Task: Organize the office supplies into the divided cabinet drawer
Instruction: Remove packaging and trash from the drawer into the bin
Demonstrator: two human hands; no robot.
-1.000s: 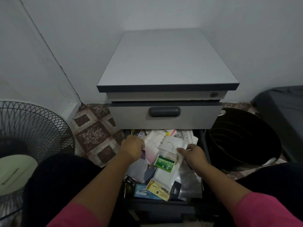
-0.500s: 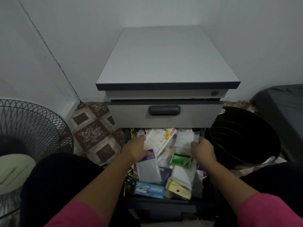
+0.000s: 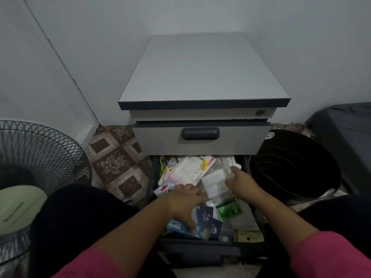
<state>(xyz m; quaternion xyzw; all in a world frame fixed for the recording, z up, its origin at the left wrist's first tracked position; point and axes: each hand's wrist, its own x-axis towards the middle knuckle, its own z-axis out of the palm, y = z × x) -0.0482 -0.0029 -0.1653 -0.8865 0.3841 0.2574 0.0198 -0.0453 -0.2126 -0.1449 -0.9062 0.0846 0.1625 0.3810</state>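
Office supplies (image 3: 202, 197), mostly glossy plastic packets and flat cards, lie heaped in the open bottom drawer (image 3: 200, 250) of the smooth grey cabinet (image 3: 202, 77), filling it to its dark walls. The left hand (image 3: 185, 205) lies spread on dark blue cards (image 3: 208, 221), fingers apart. The right hand (image 3: 242, 182) pinches a clear packet (image 3: 215, 184). A ribbed black bin (image 3: 295, 165) crowds the drawer's right edge.

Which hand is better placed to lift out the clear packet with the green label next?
Right. The right hand already pinches the top of the green-label packet, while the left hand lies spread over the dark blue packets.
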